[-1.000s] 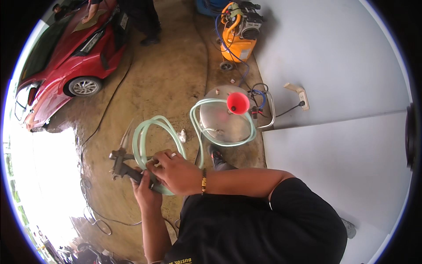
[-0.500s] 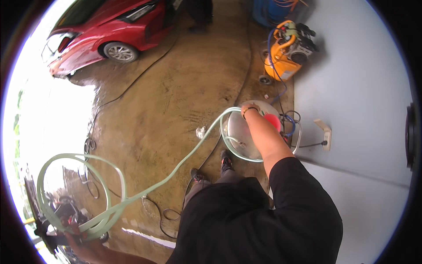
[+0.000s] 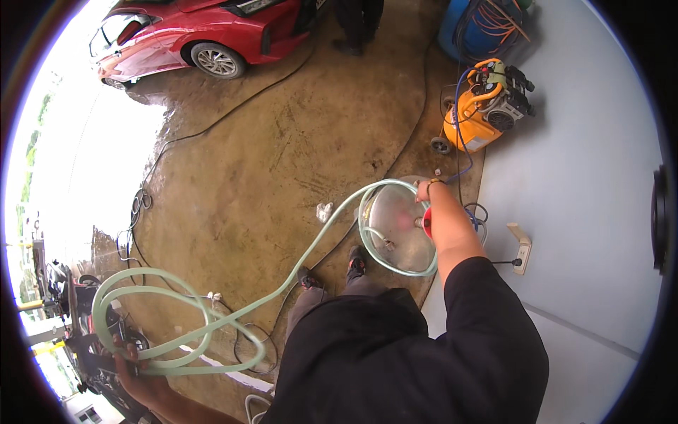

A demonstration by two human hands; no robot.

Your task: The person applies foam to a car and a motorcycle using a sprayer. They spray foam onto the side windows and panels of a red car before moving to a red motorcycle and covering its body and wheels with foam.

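Pale green hose (image 3: 296, 272), translucent, looping in coils. Running from left hand (image 3: 134, 367), fingers clamped on coils, to right hand (image 3: 426, 189) w/ grip closed on other end, by round metal tank (image 3: 399, 222).

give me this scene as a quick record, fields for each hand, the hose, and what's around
left hand: low at the person's left, holding coiled loops of the hose
right hand: stretched forward, gripping the hose at the far rim of the round tank
hose: pale green, runs from the left coils across to a loop around the tank
tank: round, metallic, on the floor by the wall
around: orange compressor, red car, wall socket, black cables on the wet concrete floor
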